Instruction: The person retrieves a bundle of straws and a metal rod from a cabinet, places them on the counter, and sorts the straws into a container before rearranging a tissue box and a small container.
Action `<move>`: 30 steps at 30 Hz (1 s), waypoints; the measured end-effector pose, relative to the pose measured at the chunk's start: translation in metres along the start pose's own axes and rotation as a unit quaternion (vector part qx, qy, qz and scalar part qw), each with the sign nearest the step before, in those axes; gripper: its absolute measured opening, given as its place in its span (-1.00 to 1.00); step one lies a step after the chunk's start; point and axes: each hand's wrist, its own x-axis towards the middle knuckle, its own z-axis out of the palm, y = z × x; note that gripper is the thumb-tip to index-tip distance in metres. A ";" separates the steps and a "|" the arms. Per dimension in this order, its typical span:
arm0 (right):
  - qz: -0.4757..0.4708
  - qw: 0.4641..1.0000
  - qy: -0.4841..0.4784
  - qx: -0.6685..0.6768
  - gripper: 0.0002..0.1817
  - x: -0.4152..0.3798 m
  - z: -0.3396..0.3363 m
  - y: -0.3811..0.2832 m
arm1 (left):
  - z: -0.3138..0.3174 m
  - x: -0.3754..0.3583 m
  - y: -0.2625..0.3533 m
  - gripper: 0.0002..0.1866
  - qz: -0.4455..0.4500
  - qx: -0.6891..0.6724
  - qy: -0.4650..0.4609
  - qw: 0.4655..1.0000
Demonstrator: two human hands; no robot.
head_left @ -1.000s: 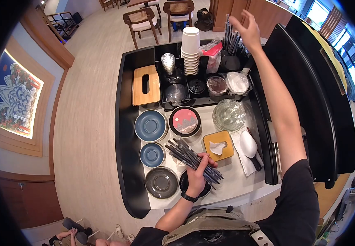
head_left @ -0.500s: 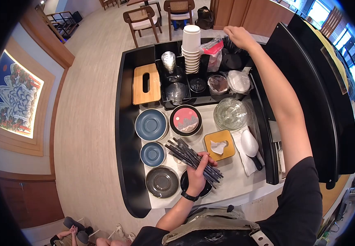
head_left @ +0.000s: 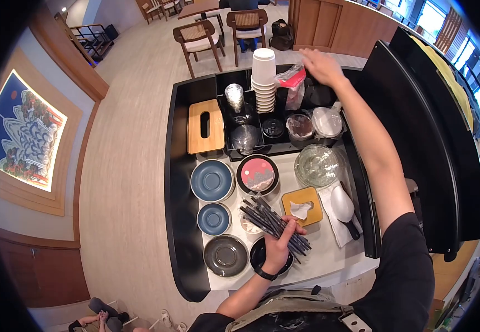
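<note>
My left hand (head_left: 277, 250) is closed around a bundle of thin black straws (head_left: 269, 217), apparently wrapped, held slanting above the plates. At the far right corner of the station, my right hand (head_left: 322, 67) is over a dark compartment, beside a clear plastic packet with a red band (head_left: 292, 78). Its visible fingers look stretched out, with the undersides hidden. Below the straws are a black dish (head_left: 257, 255) and a partly covered small cup (head_left: 249, 226). A yellow tissue box (head_left: 310, 196) stands just right of the straws.
Stacked white paper cups (head_left: 264, 69), clear cups (head_left: 234, 97) and a wooden tissue box (head_left: 197, 143) stand at the back. Blue saucers (head_left: 198, 180), a grey saucer (head_left: 212, 257), a pink-topped round tin (head_left: 262, 171), glass bowls (head_left: 315, 166) and a white scoop (head_left: 341, 205) fill the counter.
My right hand has lowered slightly and its fingers have spread from a closed, pinched shape. Dark straw ends seen beneath it are now covered. My left hand keeps the straws.
</note>
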 end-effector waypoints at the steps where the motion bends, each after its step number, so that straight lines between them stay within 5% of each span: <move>1: 0.004 0.999 0.044 -0.013 -0.38 0.002 -0.007 0.004 | -0.002 0.000 -0.001 -0.77 0.001 0.006 0.003 1.000; 5: 0.077 0.997 -0.020 -0.026 -0.29 -0.011 -0.004 0.004 | -0.004 0.001 -0.004 -0.77 -0.003 0.005 0.017 1.000; 9: -0.005 0.989 0.018 0.148 -0.30 -0.005 0.017 0.031 | 0.002 0.002 0.000 -0.78 0.001 0.015 0.014 1.000; 12: 0.029 0.965 0.120 0.233 -0.27 -0.009 -0.005 0.033 | 0.005 -0.001 0.004 -0.79 0.007 0.022 0.005 1.000; 16: 0.018 0.994 0.089 0.061 -0.16 -0.041 -0.019 0.005 | 0.012 -0.010 0.004 -0.80 0.008 0.019 -0.007 1.000; 18: 0.020 0.993 0.036 0.113 -0.11 -0.043 0.004 0.012 | 0.014 -0.014 0.007 -0.80 0.009 0.029 -0.012 0.999; 25: 0.065 0.973 0.160 0.156 -0.02 -0.071 -0.011 0.008 | 0.004 -0.028 0.020 -0.78 0.046 0.014 -0.004 0.999; 28: 0.112 0.981 0.054 0.148 -0.03 -0.077 -0.001 0.013 | 0.007 -0.029 0.025 -0.78 0.048 0.004 0.001 0.999; 30: 0.074 0.968 0.189 0.149 -0.13 -0.080 -0.008 0.012 | 0.007 -0.027 0.024 -0.79 0.049 0.021 0.010 0.999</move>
